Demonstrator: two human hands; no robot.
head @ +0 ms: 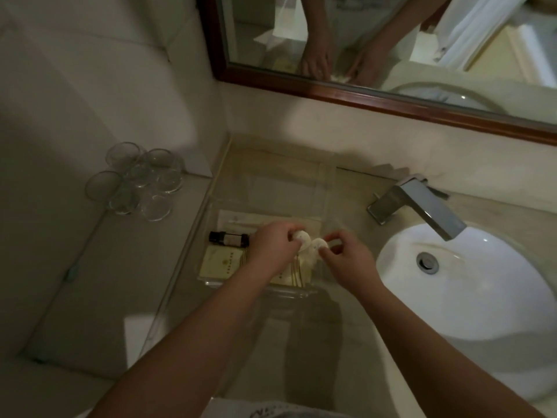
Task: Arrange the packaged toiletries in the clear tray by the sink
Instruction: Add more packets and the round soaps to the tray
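Pinching one small round white wrapped toiletry (302, 237) in the left hand (272, 248) and another (319, 244) in the right hand (343, 257), over the clear plastic tray (211, 274) holding a dark brown labelled bottle (229, 238) and cream packets (221, 262), print too blurred for reading.

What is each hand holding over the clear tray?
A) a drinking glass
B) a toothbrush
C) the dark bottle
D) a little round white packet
D: the left hand and the right hand each pinch a little round white packet above the clear tray, while the dark bottle lies untouched in the tray and the glasses stand off to the left.
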